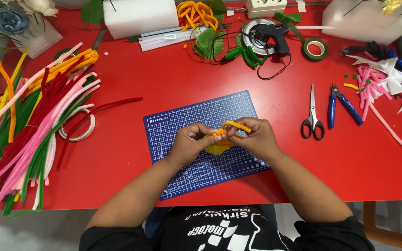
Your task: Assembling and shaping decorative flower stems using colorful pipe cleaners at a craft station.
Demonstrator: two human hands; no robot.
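orange pipe cleaner (231, 128) pinched between left hand (189, 144) and right hand (252, 137) over blue cutting mat (187, 116), perhaps shaping petals; scissors (312, 116) at three o'clock.

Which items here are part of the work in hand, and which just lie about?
In hand: left hand, right hand, orange pipe cleaner, yellow piece, cutting mat.
Lying about: scissors, pliers, glue gun, green tape roll, pipe cleaner pile.
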